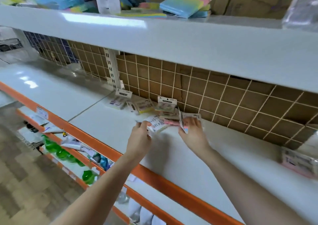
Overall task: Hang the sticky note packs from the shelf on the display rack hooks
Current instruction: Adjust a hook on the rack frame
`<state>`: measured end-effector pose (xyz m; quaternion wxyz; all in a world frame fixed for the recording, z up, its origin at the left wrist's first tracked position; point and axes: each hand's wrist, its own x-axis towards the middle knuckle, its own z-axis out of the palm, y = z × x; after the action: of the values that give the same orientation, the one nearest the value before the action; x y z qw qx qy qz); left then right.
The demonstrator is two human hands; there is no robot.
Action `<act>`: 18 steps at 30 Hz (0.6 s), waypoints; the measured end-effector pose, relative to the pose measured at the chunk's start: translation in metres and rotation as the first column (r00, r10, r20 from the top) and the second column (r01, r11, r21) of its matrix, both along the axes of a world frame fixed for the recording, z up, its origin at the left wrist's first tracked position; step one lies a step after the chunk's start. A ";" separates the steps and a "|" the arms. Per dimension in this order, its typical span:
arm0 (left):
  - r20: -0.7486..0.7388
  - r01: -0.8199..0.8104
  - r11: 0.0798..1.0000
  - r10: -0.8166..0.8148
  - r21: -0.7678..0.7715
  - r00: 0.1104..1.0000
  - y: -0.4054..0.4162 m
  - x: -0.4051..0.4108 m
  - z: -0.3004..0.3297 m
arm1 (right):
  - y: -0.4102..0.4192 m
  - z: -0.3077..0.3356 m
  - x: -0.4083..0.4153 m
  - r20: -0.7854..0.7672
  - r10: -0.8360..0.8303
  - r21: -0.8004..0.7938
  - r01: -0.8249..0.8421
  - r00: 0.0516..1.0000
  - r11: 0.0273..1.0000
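Both hands reach deep over the white shelf (106, 131) to the loose heap of sticky note packs (164, 112) that lies against the wire grid back panel (197, 90), where the packs have been dumped flat and overlapping rather than hung. The left hand (140, 135) pinches one pack (157, 124) by its near edge, thumb and fingers closed on it, so the printed card face turns up toward the person; holding it at the edge probably leaves the header card free for a hook. The right hand (192, 131) curls its fingers round another pack (182, 121) standing on edge, with a pink pad showing below the fingers; its grip is pressed together on that pack, though blur hides how the fingertips lie. Two packs farther back lean upright against the grid with their punched header cards (167, 100) on top, the part meant to slide over a hook. No hook shows plainly in this stretch of grid, so the person likely gathers packs first and carries them to the hooks after. Another wrapped pack (299, 162) lies at the right end of the shelf, well apart from the heap. On the upper shelf (172, 35) sit larger coloured pads (185, 4) in a loose pile. The orange shelf edge (154, 178) runs under both forearms, and green bottles (58, 149) stand on the shelf below.
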<state>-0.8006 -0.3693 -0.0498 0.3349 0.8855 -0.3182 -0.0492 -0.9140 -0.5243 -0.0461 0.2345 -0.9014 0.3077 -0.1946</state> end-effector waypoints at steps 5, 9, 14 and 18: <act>-0.006 0.096 0.994 -0.096 0.050 0.995 0.000 0.030 -0.010 | -0.008 -0.010 0.027 -0.154 -0.122 -0.075 0.111 0.981 0.991; 0.066 0.134 0.988 -0.139 0.074 0.988 -0.007 0.046 -0.015 | -0.005 -0.019 0.033 -0.211 -0.190 -0.163 0.157 0.959 0.974; 0.217 0.077 0.997 -0.073 -0.010 0.973 -0.005 0.048 -0.027 | -0.008 -0.019 0.026 -0.183 -0.214 -0.214 0.173 0.960 0.961; 0.348 0.125 0.988 -0.086 -0.091 0.934 -0.004 0.043 -0.022 | -0.001 -0.018 0.020 -0.163 -0.226 -0.212 0.189 0.960 0.959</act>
<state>-0.7572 -0.3735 -0.0716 0.3204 0.8420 -0.4209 0.1058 -0.8937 -0.5252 -0.0639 0.0941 -0.8967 0.4010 -0.1624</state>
